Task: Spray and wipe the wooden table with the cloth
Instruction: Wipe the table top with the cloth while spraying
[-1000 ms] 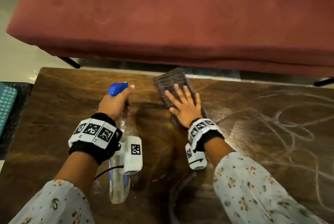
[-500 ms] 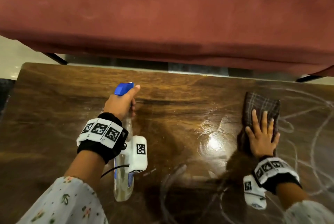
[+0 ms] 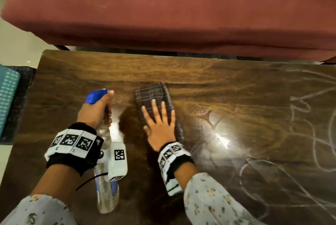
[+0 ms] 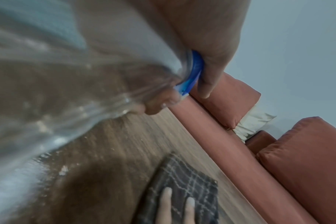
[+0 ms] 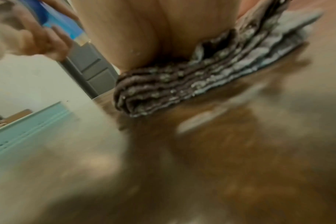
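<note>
A folded dark plaid cloth (image 3: 154, 95) lies flat on the wooden table (image 3: 236, 101), a little left of the middle. My right hand (image 3: 160, 121) presses on it with straight, spread fingers; the left wrist view shows the cloth (image 4: 190, 178) and two fingertips (image 4: 167, 192) on it. The right wrist view shows the cloth's (image 5: 182, 84) stacked folds under my palm. My left hand (image 3: 96, 110) grips the neck of a clear spray bottle (image 3: 107, 195) with a blue head (image 3: 94, 96), held just left of the cloth. The bottle (image 4: 48, 75) fills the left wrist view.
White chalk scribbles (image 3: 305, 134) cover the table's right part, and a wet glare (image 3: 223, 141) lies right of my right hand. A long red sofa (image 3: 181, 6) runs behind the far edge. A teal mat (image 3: 7, 94) lies on the floor at left.
My right hand has slid the cloth from the table's right side back to the left, close to the spray bottle. The left hand still holds the bottle in the same place.
</note>
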